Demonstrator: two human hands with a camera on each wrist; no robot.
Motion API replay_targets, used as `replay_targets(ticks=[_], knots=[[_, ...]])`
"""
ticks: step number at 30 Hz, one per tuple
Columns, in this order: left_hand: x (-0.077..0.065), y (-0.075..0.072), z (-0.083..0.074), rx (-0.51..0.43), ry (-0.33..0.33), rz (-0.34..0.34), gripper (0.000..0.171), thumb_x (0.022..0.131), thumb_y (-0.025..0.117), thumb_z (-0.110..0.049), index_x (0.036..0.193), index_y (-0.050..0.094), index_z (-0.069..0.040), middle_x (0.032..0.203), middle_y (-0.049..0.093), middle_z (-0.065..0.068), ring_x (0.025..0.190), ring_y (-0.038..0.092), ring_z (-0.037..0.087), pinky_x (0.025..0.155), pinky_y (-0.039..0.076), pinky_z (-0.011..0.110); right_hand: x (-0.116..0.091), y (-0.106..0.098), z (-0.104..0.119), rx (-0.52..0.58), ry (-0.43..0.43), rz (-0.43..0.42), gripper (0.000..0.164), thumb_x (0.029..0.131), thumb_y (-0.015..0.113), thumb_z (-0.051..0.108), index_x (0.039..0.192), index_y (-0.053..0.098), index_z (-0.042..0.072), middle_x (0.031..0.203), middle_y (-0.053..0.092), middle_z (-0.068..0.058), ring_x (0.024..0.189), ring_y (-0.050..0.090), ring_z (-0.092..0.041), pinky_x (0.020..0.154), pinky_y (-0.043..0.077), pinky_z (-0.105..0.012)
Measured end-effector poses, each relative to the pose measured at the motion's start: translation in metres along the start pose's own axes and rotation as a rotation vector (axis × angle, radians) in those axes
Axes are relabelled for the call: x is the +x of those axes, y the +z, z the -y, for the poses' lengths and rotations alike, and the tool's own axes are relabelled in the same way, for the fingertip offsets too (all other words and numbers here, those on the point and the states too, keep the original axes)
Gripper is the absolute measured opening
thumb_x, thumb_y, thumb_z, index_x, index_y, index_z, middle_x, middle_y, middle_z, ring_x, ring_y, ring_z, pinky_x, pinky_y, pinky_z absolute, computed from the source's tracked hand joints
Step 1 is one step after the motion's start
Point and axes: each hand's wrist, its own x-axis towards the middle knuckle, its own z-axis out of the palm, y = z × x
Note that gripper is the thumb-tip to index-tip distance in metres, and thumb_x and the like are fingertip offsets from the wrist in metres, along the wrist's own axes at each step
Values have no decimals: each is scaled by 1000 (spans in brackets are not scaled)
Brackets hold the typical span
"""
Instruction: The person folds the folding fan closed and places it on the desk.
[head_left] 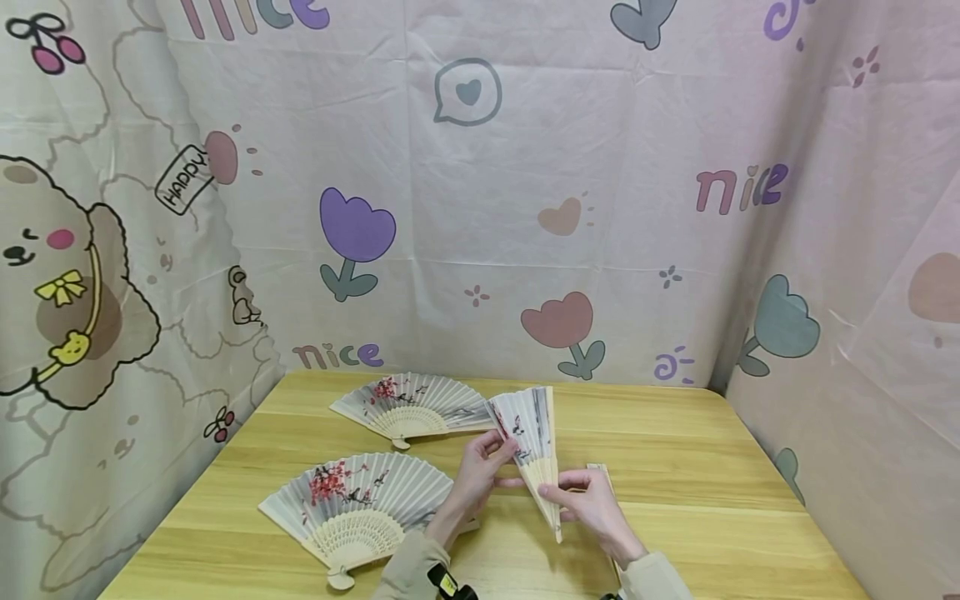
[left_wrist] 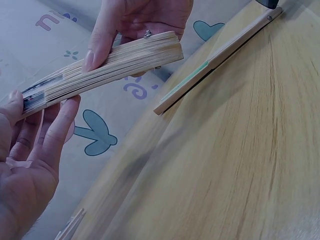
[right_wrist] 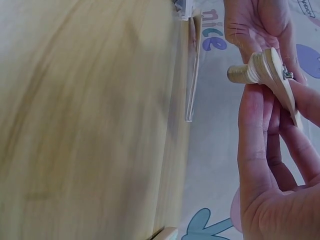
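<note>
My left hand (head_left: 478,471) pinches the left edge of a partly unfolded folding fan (head_left: 528,425), thumb on its printed face. Lower down, at the pale ribs, my right hand (head_left: 592,504) grips the same fan's right side between thumb and fingers. The fan is raised above the table, its pivot end pointing down toward me. In the left wrist view its ribs (left_wrist: 117,65) are stacked closely together. The right wrist view shows the pivot end (right_wrist: 265,70) with a small metal pin.
Two spread fans with red blossoms lie on the left of the wooden table (head_left: 712,467): one at the back (head_left: 408,417), one nearer (head_left: 367,500), partly behind my left forearm. A folded fan (left_wrist: 220,60) lies beside my right hand. Printed cloth (head_left: 465,233) hangs behind.
</note>
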Motion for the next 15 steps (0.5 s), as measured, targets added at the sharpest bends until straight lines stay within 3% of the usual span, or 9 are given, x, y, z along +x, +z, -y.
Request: replay_targets(ticks=[12, 15], knots=[[0, 0, -1, 20, -4, 15, 46, 101, 62, -18, 131, 50, 15, 102, 65, -1, 91, 67, 13, 74, 69, 41, 0, 1, 0, -62, -54, 33, 30, 92, 73, 19, 100, 73, -10, 87, 75, -2, 76, 65, -6, 68, 66, -27], [0, 0, 0, 21, -7, 14, 46, 101, 62, -18, 131, 50, 15, 102, 66, -1, 92, 67, 13, 74, 69, 41, 0, 1, -1, -93, -79, 40, 29, 93, 72, 17, 101, 73, -11, 89, 75, -8, 74, 64, -4, 65, 65, -24]])
